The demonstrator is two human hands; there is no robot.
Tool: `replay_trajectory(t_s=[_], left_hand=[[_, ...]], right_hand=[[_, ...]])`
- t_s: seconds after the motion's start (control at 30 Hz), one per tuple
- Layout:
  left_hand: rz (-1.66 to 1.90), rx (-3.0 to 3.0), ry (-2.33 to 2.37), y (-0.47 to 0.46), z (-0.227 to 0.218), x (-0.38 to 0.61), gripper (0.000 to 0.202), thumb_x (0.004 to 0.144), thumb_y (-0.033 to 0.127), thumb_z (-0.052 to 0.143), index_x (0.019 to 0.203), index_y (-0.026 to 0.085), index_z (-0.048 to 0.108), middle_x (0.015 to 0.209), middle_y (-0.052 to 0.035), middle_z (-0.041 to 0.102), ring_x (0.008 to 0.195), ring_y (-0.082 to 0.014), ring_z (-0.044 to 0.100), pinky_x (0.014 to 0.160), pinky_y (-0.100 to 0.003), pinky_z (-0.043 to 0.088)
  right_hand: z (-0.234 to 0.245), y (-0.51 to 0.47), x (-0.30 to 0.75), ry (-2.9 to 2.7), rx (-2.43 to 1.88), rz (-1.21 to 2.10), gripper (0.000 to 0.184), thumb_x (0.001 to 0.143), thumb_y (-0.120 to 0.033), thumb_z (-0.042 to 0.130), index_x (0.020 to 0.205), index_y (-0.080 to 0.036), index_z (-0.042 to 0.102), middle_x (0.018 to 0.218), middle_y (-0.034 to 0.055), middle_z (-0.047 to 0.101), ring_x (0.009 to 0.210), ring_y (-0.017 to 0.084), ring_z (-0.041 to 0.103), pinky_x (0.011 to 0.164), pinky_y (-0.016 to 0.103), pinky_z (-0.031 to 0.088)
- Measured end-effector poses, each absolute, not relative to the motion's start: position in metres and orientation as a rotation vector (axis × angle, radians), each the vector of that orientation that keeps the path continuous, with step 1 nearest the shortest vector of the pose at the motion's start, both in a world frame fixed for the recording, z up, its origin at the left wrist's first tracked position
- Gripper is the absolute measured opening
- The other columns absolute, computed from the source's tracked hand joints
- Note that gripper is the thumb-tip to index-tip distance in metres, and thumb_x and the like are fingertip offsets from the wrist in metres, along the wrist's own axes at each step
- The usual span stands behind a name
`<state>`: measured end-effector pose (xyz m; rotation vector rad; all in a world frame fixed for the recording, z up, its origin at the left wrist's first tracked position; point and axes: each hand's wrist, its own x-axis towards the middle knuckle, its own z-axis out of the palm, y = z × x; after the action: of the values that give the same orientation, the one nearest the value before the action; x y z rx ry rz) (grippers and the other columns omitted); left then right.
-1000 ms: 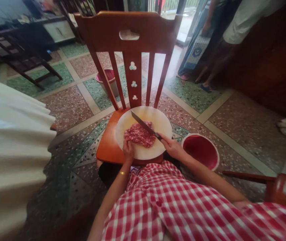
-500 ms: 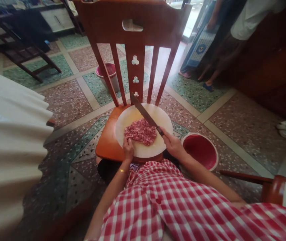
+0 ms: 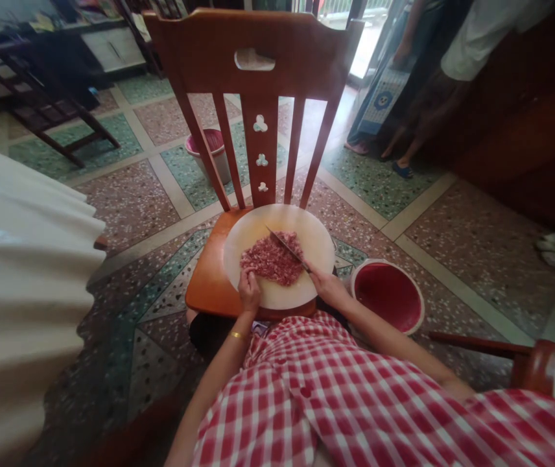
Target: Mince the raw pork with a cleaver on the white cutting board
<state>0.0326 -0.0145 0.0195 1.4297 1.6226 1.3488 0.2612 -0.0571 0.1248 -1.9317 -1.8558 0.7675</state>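
A mound of minced meat [image 3: 268, 263] lies on a round, pale cutting board [image 3: 314, 285], which rests on a wooden chair seat [image 3: 212, 282]. My right hand [image 3: 329, 287] is wrapped round the handle of a kitchen knife [image 3: 287, 248]. Its blade is down on the meat, slanting from the handle toward the far left. At the board's near-left side, my left hand [image 3: 249, 292] has its fingers drawn together against the edge of the meat. Whether they pinch anything is hidden.
The chair back [image 3: 260, 78] rises beyond the board. A red-lined bucket [image 3: 389, 295] stands to the right, and another bin [image 3: 209, 152] behind the chair. White cloth [image 3: 24, 292] hangs at left. Two people stand at the far right, one in a blue slipper [image 3: 402, 170].
The knife blade has come down from above the board's far edge onto the meat, and my right hand has lowered with it. My left hand stays at the meat's near-left edge.
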Motion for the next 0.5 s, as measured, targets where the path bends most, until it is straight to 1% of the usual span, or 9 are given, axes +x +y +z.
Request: replay_trajectory(t_s=[0.1, 0.13, 0.17, 0.2, 0.23, 0.27, 0.3, 0.37, 0.5], left_hand=[[1.348, 1.430, 1.616, -0.014, 0.020, 0.032, 0.022, 0.087, 0.028, 0.037, 0.094, 0.019, 0.055, 0.086, -0.0041, 0.058, 0.081, -0.0153, 0.055, 0.077, -0.028, 0.043], [1.346, 1.430, 1.613, -0.014, 0.020, 0.032, 0.022, 0.087, 0.028, 0.037, 0.094, 0.019, 0.055, 0.086, -0.0042, 0.058, 0.081, -0.0153, 0.055, 0.077, -0.028, 0.043], [1.344, 1.430, 1.611, -0.014, 0.020, 0.032, 0.022, 0.087, 0.029, 0.037, 0.095, 0.019, 0.055, 0.086, -0.0043, 0.058, 0.080, -0.0154, 0.055, 0.076, -0.028, 0.043], [1.344, 1.430, 1.611, -0.014, 0.020, 0.032, 0.022, 0.087, 0.029, 0.037, 0.095, 0.019, 0.055, 0.086, -0.0043, 0.058, 0.080, -0.0154, 0.055, 0.076, -0.028, 0.043], [1.339, 1.431, 1.612, -0.014, 0.020, 0.033, 0.022, 0.087, 0.029, 0.037, 0.095, 0.019, 0.055, 0.086, -0.0043, 0.058, 0.081, -0.0154, 0.055, 0.076, -0.028, 0.044], [1.334, 1.431, 1.618, -0.014, 0.020, 0.033, 0.022, 0.087, 0.029, 0.037, 0.095, 0.019, 0.055, 0.086, -0.0041, 0.058, 0.081, -0.0155, 0.055, 0.076, -0.028, 0.044], [1.331, 1.430, 1.627, -0.015, 0.021, 0.033, 0.022, 0.087, 0.029, 0.038, 0.094, 0.019, 0.055, 0.085, -0.0039, 0.058, 0.081, -0.0156, 0.055, 0.076, -0.028, 0.044], [1.330, 1.434, 1.649, -0.015, 0.022, 0.033, 0.021, 0.086, 0.029, 0.038, 0.091, 0.019, 0.056, 0.082, -0.0035, 0.057, 0.080, -0.0157, 0.055, 0.076, -0.028, 0.044], [1.328, 1.463, 1.663, -0.015, 0.023, 0.034, 0.021, 0.086, 0.028, 0.038, 0.089, 0.019, 0.056, 0.078, -0.0027, 0.056, 0.078, -0.0153, 0.055, 0.075, -0.028, 0.044]], right_hand=[[0.110, -0.057, 0.268, -1.785, -1.927, 0.859, 0.041, 0.089, -0.032, 0.041, 0.128, -0.029, 0.051, 0.097, 0.0057, 0.070, 0.089, 0.024, 0.065, 0.076, 0.034, 0.050], [0.110, -0.058, 0.272, -1.707, -1.874, 0.892, 0.040, 0.088, -0.033, 0.041, 0.126, -0.028, 0.052, 0.095, 0.0053, 0.070, 0.086, 0.022, 0.065, 0.073, 0.032, 0.051], [0.110, -0.060, 0.276, -1.607, -1.813, 0.946, 0.040, 0.088, -0.035, 0.041, 0.126, -0.027, 0.053, 0.088, 0.0047, 0.070, 0.078, 0.020, 0.065, 0.066, 0.030, 0.051], [0.112, -0.063, 0.281, -1.491, -1.752, 1.020, 0.042, 0.088, -0.038, 0.040, 0.127, -0.026, 0.051, 0.077, 0.0032, 0.068, 0.065, 0.018, 0.064, 0.056, 0.028, 0.051], [0.113, -0.066, 0.286, -1.360, -1.703, 1.100, 0.046, 0.088, -0.041, 0.040, 0.130, -0.025, 0.048, 0.065, 0.0005, 0.064, 0.051, 0.015, 0.059, 0.046, 0.025, 0.047], [0.113, -0.070, 0.292, -1.224, -1.666, 1.180, 0.049, 0.087, -0.043, 0.039, 0.133, -0.024, 0.044, 0.055, -0.0029, 0.057, 0.040, 0.012, 0.051, 0.037, 0.022, 0.041], [0.112, -0.073, 0.297, -1.092, -1.638, 1.249, 0.053, 0.087, -0.045, 0.039, 0.135, -0.024, 0.040, 0.050, -0.0058, 0.051, 0.033, 0.010, 0.044, 0.031, 0.020, 0.035], [0.103, -0.078, 0.309, -0.869, -1.601, 1.351, 0.059, 0.085, -0.047, 0.042, 0.138, -0.024, 0.033, 0.048, -0.0084, 0.046, 0.029, 0.008, 0.037, 0.028, 0.018, 0.030], [0.072, -0.078, 0.321, -0.636, -1.555, 1.528, 0.063, 0.084, -0.048, 0.044, 0.140, -0.028, 0.024, 0.051, -0.0089, 0.047, 0.030, 0.007, 0.038, 0.028, 0.017, 0.033]])
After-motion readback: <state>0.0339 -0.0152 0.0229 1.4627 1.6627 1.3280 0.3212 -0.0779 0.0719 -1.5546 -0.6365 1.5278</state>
